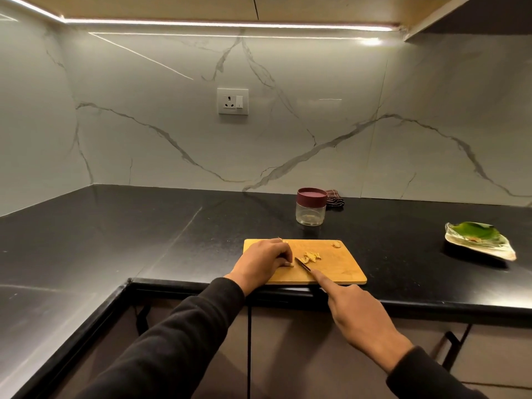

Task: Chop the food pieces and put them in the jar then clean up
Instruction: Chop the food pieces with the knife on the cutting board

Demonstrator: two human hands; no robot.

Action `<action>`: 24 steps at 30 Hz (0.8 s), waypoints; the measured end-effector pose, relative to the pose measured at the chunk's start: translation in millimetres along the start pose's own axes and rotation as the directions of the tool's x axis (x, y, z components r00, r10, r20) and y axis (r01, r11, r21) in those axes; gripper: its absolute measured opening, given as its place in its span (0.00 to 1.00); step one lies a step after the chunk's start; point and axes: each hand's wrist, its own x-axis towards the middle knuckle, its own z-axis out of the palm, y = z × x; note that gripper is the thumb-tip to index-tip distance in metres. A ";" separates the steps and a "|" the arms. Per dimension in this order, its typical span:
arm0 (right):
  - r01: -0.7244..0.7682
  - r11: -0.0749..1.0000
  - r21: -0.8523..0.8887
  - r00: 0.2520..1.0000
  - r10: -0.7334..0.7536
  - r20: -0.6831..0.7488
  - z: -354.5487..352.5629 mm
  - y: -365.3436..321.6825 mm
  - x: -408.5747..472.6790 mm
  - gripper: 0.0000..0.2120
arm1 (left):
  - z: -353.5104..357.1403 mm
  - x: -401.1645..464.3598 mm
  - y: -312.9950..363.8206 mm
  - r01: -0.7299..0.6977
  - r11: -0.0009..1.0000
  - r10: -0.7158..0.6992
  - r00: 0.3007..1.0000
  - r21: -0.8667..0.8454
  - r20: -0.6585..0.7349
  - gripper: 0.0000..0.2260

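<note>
**Both hands low and forward, left curled, right pointing along a blade**

The left arm, in a dark sleeve, reaches forward from the lower left. The left hand [263,262] lies palm down with its knuckles up and its fingers curled under, the fingertips [288,264] pinching a small pale piece [291,265].

The right arm comes in from the lower right, also in a dark sleeve, with the wrist bare. The right hand [361,318] grips a knife [302,264], its forefinger stretched straight along the back of the blade and the other fingers folded beneath the palm.
</note>
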 end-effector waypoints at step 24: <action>0.002 0.992 0.126 0.997 -0.012 0.080 3.8 -32.4 9.9 0.27 | -1.6 -3.2 4.1 0.000 1.000 0.001 0.999 0.022 -0.039 0.06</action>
